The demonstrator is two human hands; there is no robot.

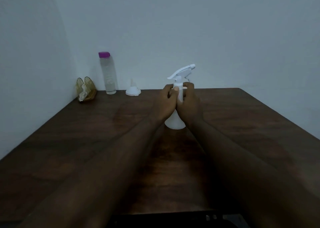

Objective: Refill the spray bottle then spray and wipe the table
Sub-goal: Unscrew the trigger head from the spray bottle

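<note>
Table: we are noting its bare dark wood; spills would be spreading.
Spray bottle: standing mid-table; we are risking tipping it.
Water bottle: waiting capped, far left.
Left hand, right hand: fingers pinching the neck.
Funnel: unused; pouring without it risks overflowing.

We see a dark brown table with a faint wood grain. The sprayer near its middle is white all over, head and body. By the far edge the funnel is white with a clear spout. Left of it, the bottle is clear with a purple cap. At the far left corner the holder is gold wire holding something whitish. The wall is plain pale blue-grey.
</note>
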